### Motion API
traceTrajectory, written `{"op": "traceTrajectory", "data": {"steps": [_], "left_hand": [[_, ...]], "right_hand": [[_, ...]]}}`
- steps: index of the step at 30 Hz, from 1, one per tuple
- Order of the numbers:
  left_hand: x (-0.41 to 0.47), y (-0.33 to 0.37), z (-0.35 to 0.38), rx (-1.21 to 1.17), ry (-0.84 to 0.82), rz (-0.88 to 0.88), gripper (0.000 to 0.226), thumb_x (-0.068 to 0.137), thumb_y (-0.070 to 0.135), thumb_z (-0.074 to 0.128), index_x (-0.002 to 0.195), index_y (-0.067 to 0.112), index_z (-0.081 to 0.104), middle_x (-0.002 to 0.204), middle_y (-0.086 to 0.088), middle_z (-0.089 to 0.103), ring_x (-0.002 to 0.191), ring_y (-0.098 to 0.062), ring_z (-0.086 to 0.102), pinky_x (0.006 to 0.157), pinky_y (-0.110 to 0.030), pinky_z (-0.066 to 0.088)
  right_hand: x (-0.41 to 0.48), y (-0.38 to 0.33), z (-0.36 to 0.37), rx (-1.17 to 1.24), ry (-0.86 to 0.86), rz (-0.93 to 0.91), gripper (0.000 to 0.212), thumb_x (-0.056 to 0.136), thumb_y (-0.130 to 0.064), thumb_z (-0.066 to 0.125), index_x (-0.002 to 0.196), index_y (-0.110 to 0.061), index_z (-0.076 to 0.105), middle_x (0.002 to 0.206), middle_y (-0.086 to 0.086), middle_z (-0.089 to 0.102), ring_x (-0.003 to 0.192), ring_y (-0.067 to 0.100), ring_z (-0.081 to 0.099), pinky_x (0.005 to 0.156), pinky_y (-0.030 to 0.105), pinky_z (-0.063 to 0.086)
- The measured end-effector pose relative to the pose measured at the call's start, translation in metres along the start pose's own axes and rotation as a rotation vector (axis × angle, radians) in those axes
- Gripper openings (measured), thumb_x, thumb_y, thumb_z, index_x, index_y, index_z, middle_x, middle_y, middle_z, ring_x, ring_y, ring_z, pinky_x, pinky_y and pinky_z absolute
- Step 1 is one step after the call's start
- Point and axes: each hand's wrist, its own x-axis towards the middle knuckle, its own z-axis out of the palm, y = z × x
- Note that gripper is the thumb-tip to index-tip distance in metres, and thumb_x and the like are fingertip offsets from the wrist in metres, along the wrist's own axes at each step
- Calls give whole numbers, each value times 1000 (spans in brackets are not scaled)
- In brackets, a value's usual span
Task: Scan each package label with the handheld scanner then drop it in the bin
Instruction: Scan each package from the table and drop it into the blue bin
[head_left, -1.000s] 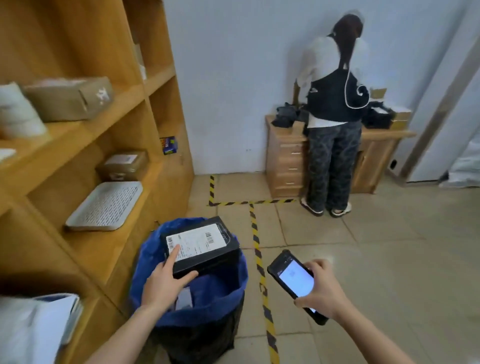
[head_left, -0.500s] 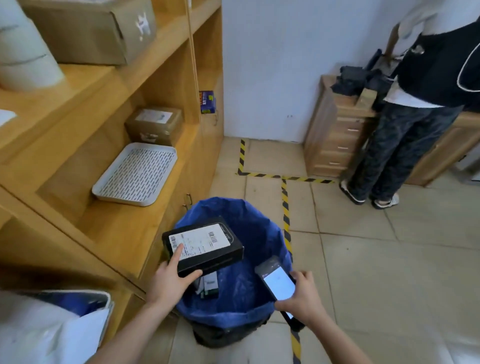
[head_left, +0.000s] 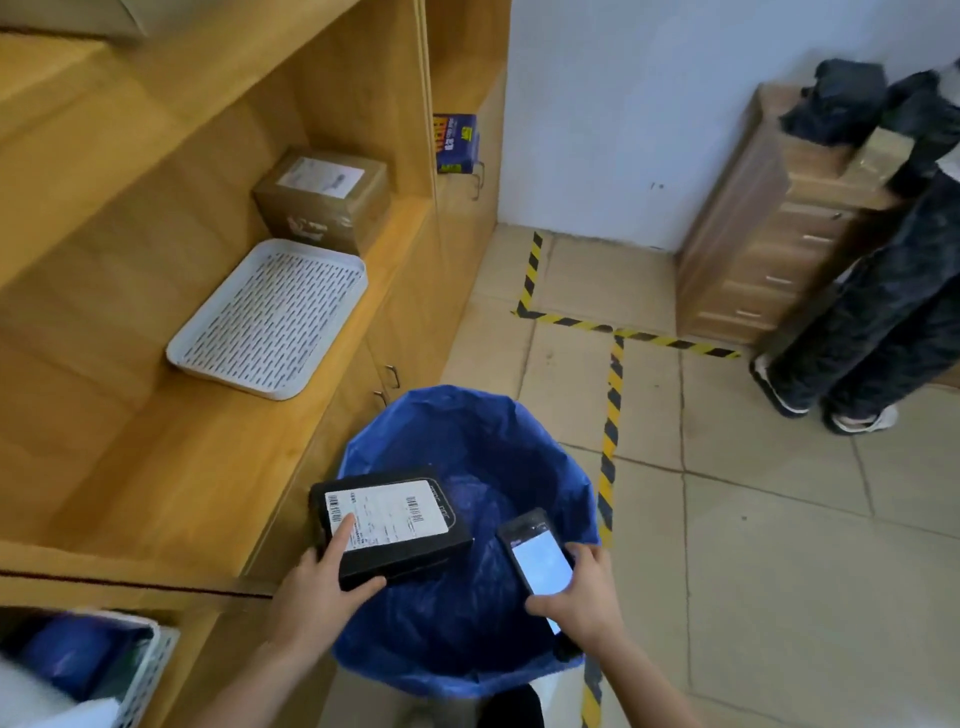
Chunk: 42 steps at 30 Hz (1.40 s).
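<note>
The scanner (head_left: 540, 564) has moved nearer package (head_left: 387, 512), over bin (head_left: 519, 431).

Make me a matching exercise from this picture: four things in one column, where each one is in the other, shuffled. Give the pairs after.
Things
1. black package
2. handheld scanner
3. white tray
4. brown box

Places
A. lying flat on the wooden shelf, nearer its front edge
B. gripped by the right hand, screen lit
C. further back on the same shelf, behind the tray
D. held by the left hand over the bin

Pairs: 1-D, 2-B, 3-A, 4-C
</note>
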Motion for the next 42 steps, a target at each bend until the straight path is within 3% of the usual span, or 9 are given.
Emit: {"op": "traceTrajectory", "data": {"steps": [4,9,16,22,25,31,38,42], "left_hand": [[26,20,21,108,-2,9,92,81,68,57,152,43,4,138,-2,45,112,-20,55,83,-28,52],[66,36,66,210,-35,33,92,82,64,59,152,44,3,140,-6,39,118,-23,48,84,-36,53],[142,19,148,436,-128,87,92,83,66,57,151,44,-1,153,-21,22,130,-33,37,90,-39,50],[211,-6,238,349,-171,85,91,85,58,61,152,41,2,148,-23,27,126,-34,38,87,-42,51],[245,-20,287,314,-201,76,91,85,58,62,153,40,5,146,-24,30,126,-35,40,85,-43,53],[304,-40,391,287,-170,73,92,80,68,58,152,41,7,144,-19,38,122,-33,47,73,-38,52],[357,-35,478,243,-165,80,92,82,74,49,151,43,-3,145,-19,38,125,-32,41,85,-41,49],[375,-22,506,295,-286,48,90,86,73,41,149,43,-15,156,-22,18,137,-36,28,94,-46,44]], "right_hand": [[46,15,11,16,-48,30,90,51,-37,82,129,-14,44,123,-3,36,96,7,37,80,17,35],[89,46,38,28,-122,122,95,54,-32,84,135,-9,40,126,0,34,96,9,41,87,19,41],[144,84,96,29,-140,230,93,55,-28,85,133,-5,40,125,2,32,92,13,45,82,27,48],[211,127,167,75,-104,331,86,56,-21,85,130,-4,43,129,5,32,89,14,47,73,30,51],[244,153,200,84,-87,369,84,56,-21,85,128,-5,45,129,4,32,89,14,46,65,23,45],[315,204,257,42,-38,360,81,57,-19,85,127,-4,47,128,7,32,91,16,46,76,26,44],[379,245,295,19,32,321,82,59,-20,84,130,-5,47,130,9,34,94,14,45,82,17,36],[396,259,302,2,29,329,82,60,-19,84,131,-5,44,132,10,34,108,21,48,88,18,35]]}}
